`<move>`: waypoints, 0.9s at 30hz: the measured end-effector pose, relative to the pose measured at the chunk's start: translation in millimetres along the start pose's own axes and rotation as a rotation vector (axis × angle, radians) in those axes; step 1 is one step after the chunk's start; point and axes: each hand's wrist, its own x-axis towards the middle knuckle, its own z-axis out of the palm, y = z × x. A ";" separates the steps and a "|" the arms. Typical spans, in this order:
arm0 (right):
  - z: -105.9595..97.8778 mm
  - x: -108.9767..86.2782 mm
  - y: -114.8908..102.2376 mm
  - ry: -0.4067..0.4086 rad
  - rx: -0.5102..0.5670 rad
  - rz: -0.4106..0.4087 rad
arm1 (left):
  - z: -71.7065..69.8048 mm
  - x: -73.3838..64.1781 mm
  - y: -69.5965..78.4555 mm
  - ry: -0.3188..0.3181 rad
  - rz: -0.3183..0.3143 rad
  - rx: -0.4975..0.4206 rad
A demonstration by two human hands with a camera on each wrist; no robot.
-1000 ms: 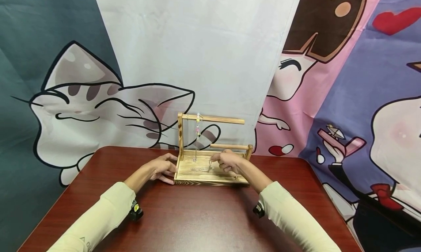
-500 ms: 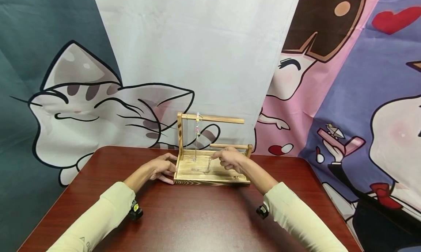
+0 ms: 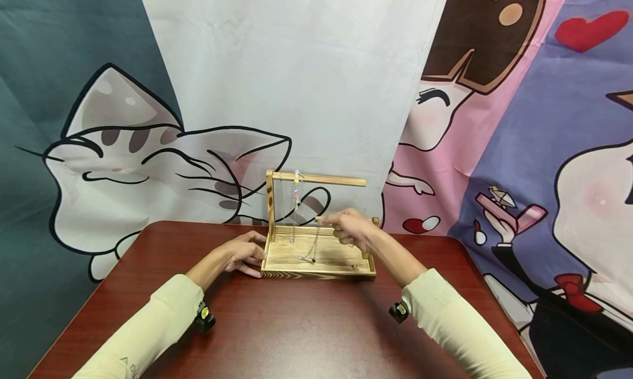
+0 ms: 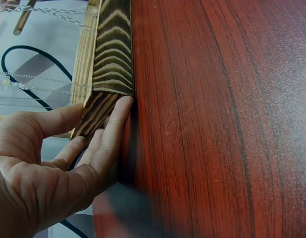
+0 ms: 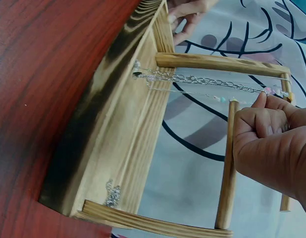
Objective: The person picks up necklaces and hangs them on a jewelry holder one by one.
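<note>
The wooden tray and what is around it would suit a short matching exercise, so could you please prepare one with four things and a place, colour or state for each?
Things:
1. Left hand
2. Right hand
3. Beaded strand
4. Table

Place, colour or state:
A. Hangs from the upper bar
B. Pinches a silver chain
C. Reddish brown, under the tray
D. Touches the tray's left end

Pairs: 1-D, 2-B, 3-A, 4-C
</note>
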 end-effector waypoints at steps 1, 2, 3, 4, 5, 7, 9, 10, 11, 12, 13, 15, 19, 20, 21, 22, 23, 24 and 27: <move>-1.2 -0.6 -1.5 -0.001 0.007 -0.005 | 0.0 0.1 0.0 0.000 0.001 -0.001; -2.3 -1.0 -3.1 -0.001 0.013 -0.005 | 0.0 0.3 -0.1 0.000 0.002 -0.001; -3.3 -1.2 -4.8 -0.001 0.020 -0.006 | -0.1 0.3 -0.1 -0.001 0.004 -0.001; -4.5 -1.7 -6.7 0.000 0.018 -0.011 | -0.1 0.3 0.0 0.001 0.005 -0.001; -5.6 -2.5 -8.7 0.003 0.010 -0.012 | -0.2 0.3 0.1 0.002 0.007 -0.001; -7.7 -3.9 -12.3 0.008 -0.003 -0.018 | -0.3 0.4 0.1 0.003 0.008 0.001; -9.8 -5.0 -15.8 0.012 -0.016 -0.028 | -0.3 0.6 0.0 0.004 0.007 0.001; -10.6 -5.6 -17.4 0.013 -0.019 -0.034 | -0.2 0.9 -0.1 0.006 0.005 0.000; -11.5 -6.2 -19.0 0.014 -0.022 -0.040 | -0.1 1.2 -0.3 0.004 0.005 0.001; -12.1 -6.6 -20.4 0.014 -0.018 -0.047 | -0.1 1.6 -0.6 0.003 0.005 0.000; -12.6 -7.3 -22.0 0.016 -0.016 -0.052 | 0.0 1.8 -0.8 0.003 0.005 -0.001; -13.3 -8.5 -25.1 0.025 0.002 -0.060 | 0.2 2.3 -1.3 0.002 0.004 -0.004; -15.0 -9.1 -29.7 0.047 0.024 -0.069 | 0.1 2.2 -1.6 0.000 0.002 0.000; -15.5 -9.4 -30.9 0.051 0.023 -0.072 | -0.1 1.9 -1.5 0.000 0.002 0.001; -16.0 -9.8 -32.1 0.053 0.022 -0.075 | -0.1 1.5 -1.3 -0.001 0.002 0.002; -16.6 -10.3 -33.4 0.053 0.020 -0.079 | -0.1 1.2 -1.0 -0.002 0.001 0.003; -17.1 -10.9 -34.8 0.051 0.018 -0.084 | -0.2 0.9 -0.7 -0.003 0.002 0.003; -17.6 -12.0 -36.6 0.051 0.017 -0.087 | -0.2 0.6 -0.4 -0.003 0.002 0.002; -19.4 -13.9 -41.3 0.053 0.021 -0.099 | 0.1 0.1 0.4 -0.003 0.001 0.001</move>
